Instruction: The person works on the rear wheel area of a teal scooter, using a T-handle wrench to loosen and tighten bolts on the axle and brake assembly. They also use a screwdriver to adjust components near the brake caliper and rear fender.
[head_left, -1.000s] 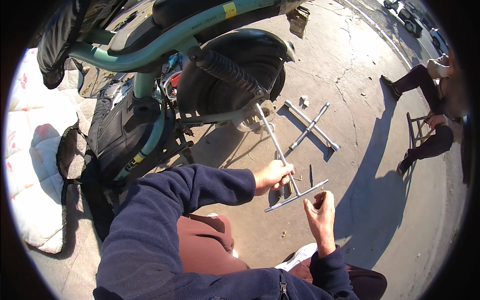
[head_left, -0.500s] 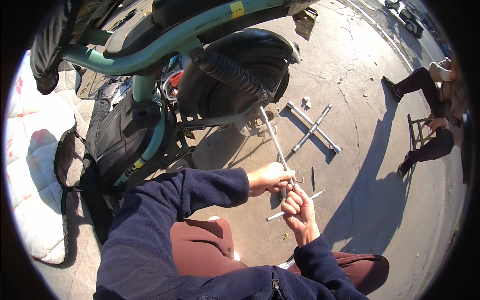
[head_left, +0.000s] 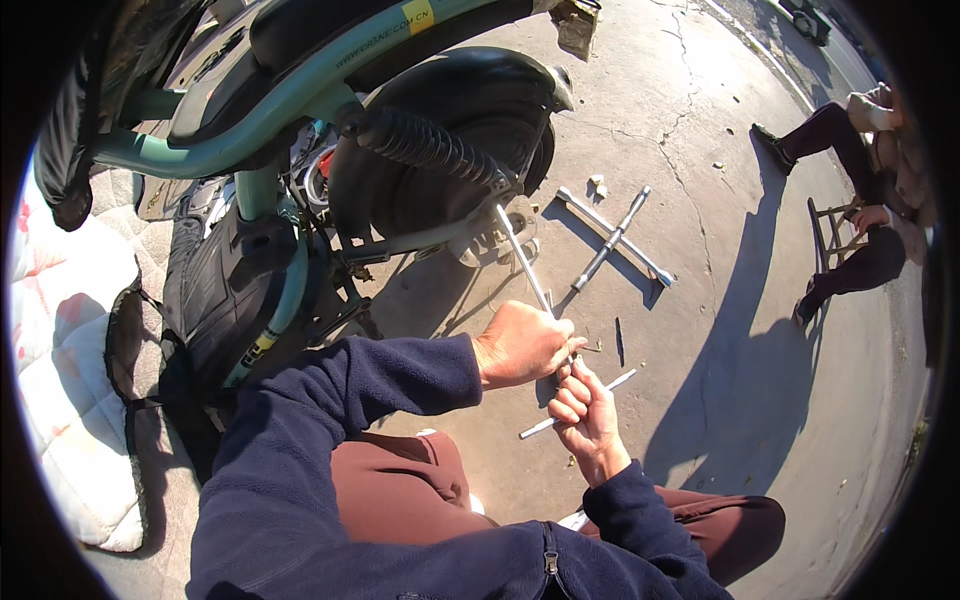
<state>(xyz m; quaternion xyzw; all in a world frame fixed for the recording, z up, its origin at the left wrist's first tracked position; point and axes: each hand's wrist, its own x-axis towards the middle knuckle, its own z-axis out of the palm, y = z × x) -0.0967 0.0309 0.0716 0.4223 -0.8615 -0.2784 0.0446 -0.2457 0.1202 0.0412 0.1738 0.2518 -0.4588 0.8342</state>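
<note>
A long silver T-handle wrench (head_left: 522, 255) runs from the rear hub plate (head_left: 481, 236) of a mint-green scooter (head_left: 200, 150) down toward me. My left hand (head_left: 520, 340) is closed round its shaft. Just below it, my right hand (head_left: 585, 415) grips the same wrench near the crossbar (head_left: 620, 381), thumb up. Above the hub are the black rear wheel (head_left: 362, 190) and a coil shock absorber (head_left: 430, 145). A silver cross wrench (head_left: 630, 215) lies on the pavement beside the wheel, with small pale pieces (head_left: 598, 186) behind it and a thin dark tool (head_left: 620, 340) near my hands.
On the right a seated person (head_left: 845, 145) in dark trousers is on a wooden folding stool (head_left: 830, 235). A quilted pale pad (head_left: 70, 380) hangs at the left. The cracked pavement (head_left: 690, 250) borders a road with a dark vehicle (head_left: 810, 28) at the far top right.
My right hand, apart from the wrench a second ago, has closed on it just below my left hand. My left hand has tilted over the shaft. The view has shifted slightly.
</note>
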